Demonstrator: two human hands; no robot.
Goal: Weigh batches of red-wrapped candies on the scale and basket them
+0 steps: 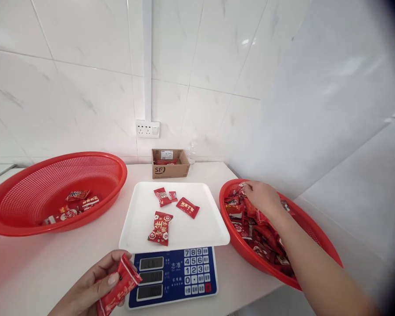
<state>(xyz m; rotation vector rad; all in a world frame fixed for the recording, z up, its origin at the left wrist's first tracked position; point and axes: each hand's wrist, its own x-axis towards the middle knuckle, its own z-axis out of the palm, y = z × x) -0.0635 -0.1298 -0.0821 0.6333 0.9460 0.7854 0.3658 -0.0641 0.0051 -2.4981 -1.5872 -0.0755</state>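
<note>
Right now the white tabletop (36, 267) is carrying everything, and it is running back to a wall of glossy white marble-look tiles (69, 87) that is turning a corner at two o'clock. A white cable duct (147, 57) is dropping down the wall to a white socket strip (147, 129).

An electronic weighing scale (174, 274) is sitting at the centre, its blue keypad panel facing the person and its white tray (204, 228) bearing a few red candy packets (160, 227). At twelve o'clock from the scale, a small open cardboard box (171, 164) is standing against the wall.

At ten o'clock a red mesh basket (36, 188) is holding a few packets (75, 206) on its floor. At three o'clock a second red basket (243, 250) is lying heaped with the same red packets (263, 237).

The left hand (92, 285) is hovering at seven o'clock from the scale, just beside the display, with thumb and fingers clamped on one red candy packet (120, 285), which is tilting up toward one o'clock. The right hand (261, 197) is reaching into the heaped basket, palm down and touching the pile at its far end. Whether its fingers are closing on a packet cannot be told from this view.
</note>
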